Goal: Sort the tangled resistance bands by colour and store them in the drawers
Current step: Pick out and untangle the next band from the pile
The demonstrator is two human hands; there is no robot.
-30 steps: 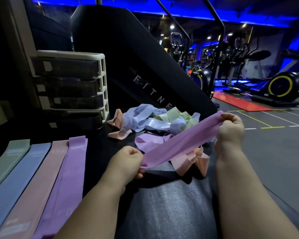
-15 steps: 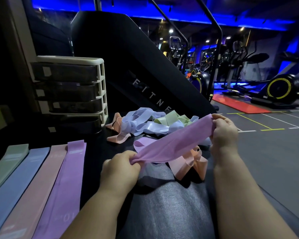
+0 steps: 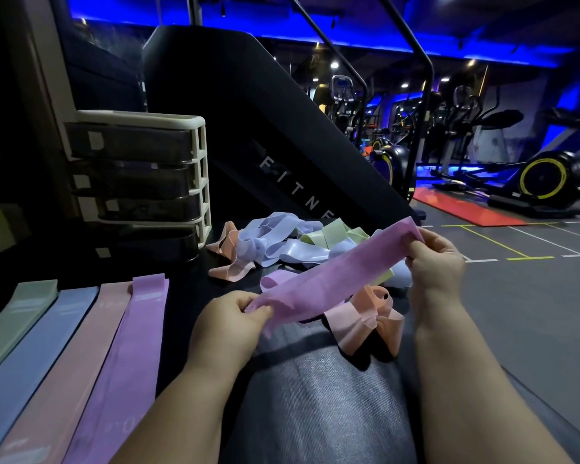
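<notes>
- Head view, the only feed I get: the left hand (image 3: 230,316) pinches the near, lower end of the held band (image 3: 335,272) between thumb and curled fingers.
- The right hand (image 3: 437,259) grips the far, upper end, fingers folded over the edge.
- The held band is purple and runs flat between the two hands, sloping up to the right, lifted off the counter (image 3: 188,283).
- Behind and under it lies the pile (image 3: 282,242): pale blue, light green and peach loops knotted together on the counter. Another purple loop peeks out just below the held band.
- A peach band (image 3: 365,318) sits crumpled on the near side, partly under the held band.
- At my left, four bands lie flat side by side, touching along their edges: green band (image 3: 17,316), blue band (image 3: 37,356), pink band (image 3: 81,363) and purple band (image 3: 124,356).
- The drawers (image 3: 141,182) stand behind those, left of the pile: four dark drawers in a cream frame, each with a pale label.
- A black machine (image 3: 248,112) lettered "FITNE" slopes up behind the pile.
- Far right, a red mat (image 3: 462,209) and a trainer (image 3: 543,177) sit on the gym floor under blue light.
</notes>
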